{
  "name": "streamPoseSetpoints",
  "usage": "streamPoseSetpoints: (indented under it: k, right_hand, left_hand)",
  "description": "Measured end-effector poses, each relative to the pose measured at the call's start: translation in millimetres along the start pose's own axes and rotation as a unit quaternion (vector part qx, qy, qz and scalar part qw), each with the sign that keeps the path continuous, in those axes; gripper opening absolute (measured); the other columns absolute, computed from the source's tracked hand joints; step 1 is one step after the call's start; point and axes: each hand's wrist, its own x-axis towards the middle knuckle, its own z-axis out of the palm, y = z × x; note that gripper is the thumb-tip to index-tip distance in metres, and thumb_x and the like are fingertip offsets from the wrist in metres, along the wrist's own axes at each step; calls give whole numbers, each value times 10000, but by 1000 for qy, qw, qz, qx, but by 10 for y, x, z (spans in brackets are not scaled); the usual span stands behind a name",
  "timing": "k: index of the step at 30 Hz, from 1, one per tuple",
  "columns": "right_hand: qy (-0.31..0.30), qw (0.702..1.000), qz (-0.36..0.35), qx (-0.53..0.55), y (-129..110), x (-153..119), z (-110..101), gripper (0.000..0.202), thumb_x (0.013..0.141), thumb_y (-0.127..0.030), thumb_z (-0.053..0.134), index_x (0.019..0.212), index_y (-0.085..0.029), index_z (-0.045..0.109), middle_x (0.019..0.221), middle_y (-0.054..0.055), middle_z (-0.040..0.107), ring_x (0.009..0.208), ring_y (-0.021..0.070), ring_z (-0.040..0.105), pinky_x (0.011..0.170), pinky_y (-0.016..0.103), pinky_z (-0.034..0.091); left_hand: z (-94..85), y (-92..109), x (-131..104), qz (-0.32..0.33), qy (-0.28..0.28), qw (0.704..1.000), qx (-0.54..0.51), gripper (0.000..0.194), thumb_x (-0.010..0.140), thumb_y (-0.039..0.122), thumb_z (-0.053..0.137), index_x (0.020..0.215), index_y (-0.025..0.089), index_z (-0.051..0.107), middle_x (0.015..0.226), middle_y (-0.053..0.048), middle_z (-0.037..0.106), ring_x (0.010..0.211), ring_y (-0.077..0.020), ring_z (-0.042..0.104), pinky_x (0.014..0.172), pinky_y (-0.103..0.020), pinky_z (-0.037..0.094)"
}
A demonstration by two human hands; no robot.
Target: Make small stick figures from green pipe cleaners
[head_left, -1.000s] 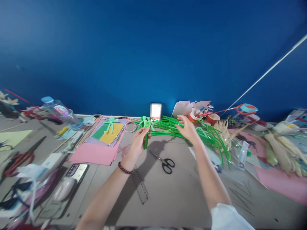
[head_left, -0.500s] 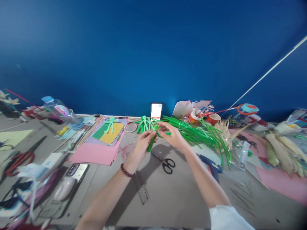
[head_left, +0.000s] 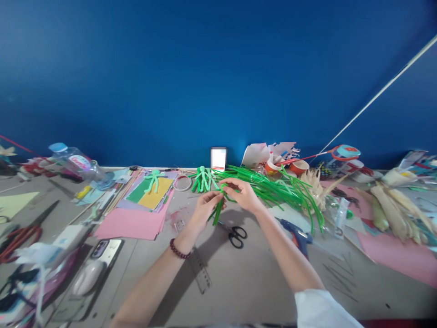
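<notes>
My left hand is closed around a small bundle of green pipe cleaners, whose loose ends hang below the fingers. My right hand pinches the top of the same bundle, where the stems look bent or twisted; the fingers partly hide this spot. Just behind my hands, light green pipe-cleaner figures stand beside darker green stems. A long heap of green pipe cleaners spreads out right of my right hand. Below the bundle lie black-handled scissors and a clear ruler.
To the left are pink paper sheets, a yellow sheet bearing another green figure, and a phone with a mouse on it. A blue glue gun lies right. A lit screen stands against the blue wall.
My right hand has come down onto the top of the bundle, closer to my left hand. The hanging stem ends have spread a little. The whole view has shifted slightly.
</notes>
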Motion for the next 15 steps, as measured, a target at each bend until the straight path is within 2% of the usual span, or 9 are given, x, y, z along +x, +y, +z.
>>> streamPoseSetpoints:
  k: [4, 15]
  right_hand:
    - [-12, 1000, 5, -5, 13, 13, 3, 248, 827, -299, 580, 1035, -205, 678, 971, 51, 695, 836, 171, 641, 743, 293, 496]
    - [-11, 1000, -19, -10, 115, 42, -54, 302, 841, -251, 528, 1129, -205, 608, 1038, 73, 671, 907, 172, 647, 829, 324, 513]
  left_hand:
    - [-13, -72, 28, 10, -9, 1000, 18, 274, 646, 366, 762, 754, 134, 664, 614, -8, 618, 547, -113, 572, 577, -239, 456]
    - [-43, -221, 107, 55, 22, 998, 35, 291, 676, 430, 724, 721, 149, 662, 605, -16, 618, 540, -117, 555, 571, -245, 459]
